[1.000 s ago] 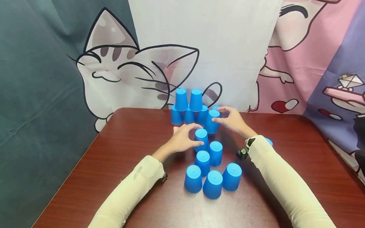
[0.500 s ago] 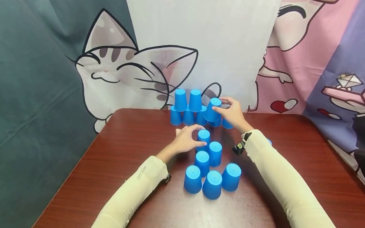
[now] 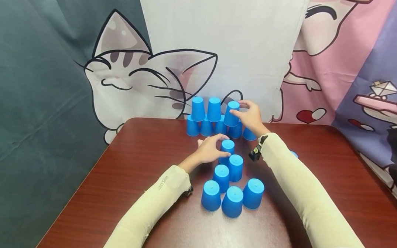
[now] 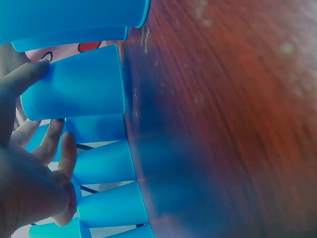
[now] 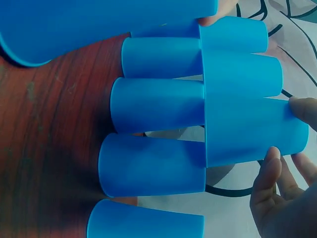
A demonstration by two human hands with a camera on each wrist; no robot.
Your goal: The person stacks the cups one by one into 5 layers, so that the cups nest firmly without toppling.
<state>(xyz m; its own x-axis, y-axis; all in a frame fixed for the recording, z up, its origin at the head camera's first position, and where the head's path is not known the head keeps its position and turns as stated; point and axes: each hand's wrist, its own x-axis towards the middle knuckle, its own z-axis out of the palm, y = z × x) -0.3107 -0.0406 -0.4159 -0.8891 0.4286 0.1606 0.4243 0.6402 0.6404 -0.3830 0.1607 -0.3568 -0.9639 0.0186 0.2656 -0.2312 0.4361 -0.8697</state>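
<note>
A person's right hand (image 3: 251,115) pinched an upper cup (image 3: 231,116) near its closed top, rim level with the base row (image 3: 206,128)'s tops by the far edge of the table (image 3: 144,155); the left hand (image 3: 209,149), thumb and fingers apart around it, gripped a nearer cup (image 3: 228,145). Both looked light, stiff and slick, best held high, with open room leftward.
</note>
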